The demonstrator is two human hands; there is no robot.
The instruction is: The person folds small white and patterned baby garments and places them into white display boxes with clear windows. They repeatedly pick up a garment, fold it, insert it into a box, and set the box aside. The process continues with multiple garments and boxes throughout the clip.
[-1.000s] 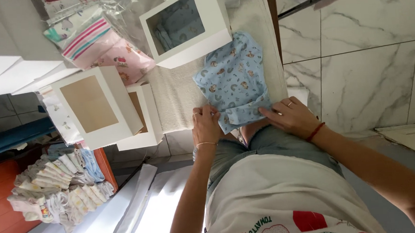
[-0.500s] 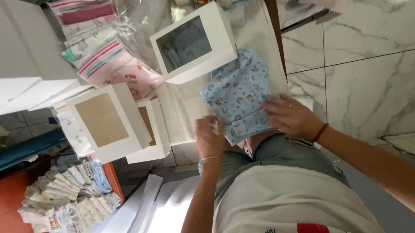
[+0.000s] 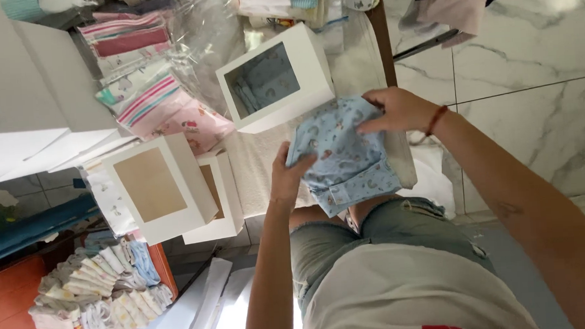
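Both hands are on a light blue baby garment (image 3: 342, 158) with a small printed pattern, which lies partly folded at the near edge of the tabletop (image 3: 256, 163), above the person's lap. The left hand (image 3: 293, 178) grips the garment's left edge, fingers curled over the cloth and thumb below. The right hand (image 3: 396, 109) pinches its upper right corner, fingers closed on the fabric; a red cord sits on that wrist.

Just beyond the garment, touching or nearly touching its far edge, stands a white window box (image 3: 276, 78) — through its clear pane, folded printed cloth shows inside. To the left are two more white boxes: a larger box with a brown pane (image 3: 160, 188) and, half hidden behind it, a smaller white box (image 3: 217, 198).

Further back on the tabletop lie clear bags holding folded striped and pink baby clothes (image 3: 163, 108), and more stacked cloth along the far edge. Lower left, well apart from the hands, a stack of folded baby garments (image 3: 96, 295) sits on an orange-red surface — pale prints, packed in rows. The floor to the right is pale marble tile (image 3: 528, 72).
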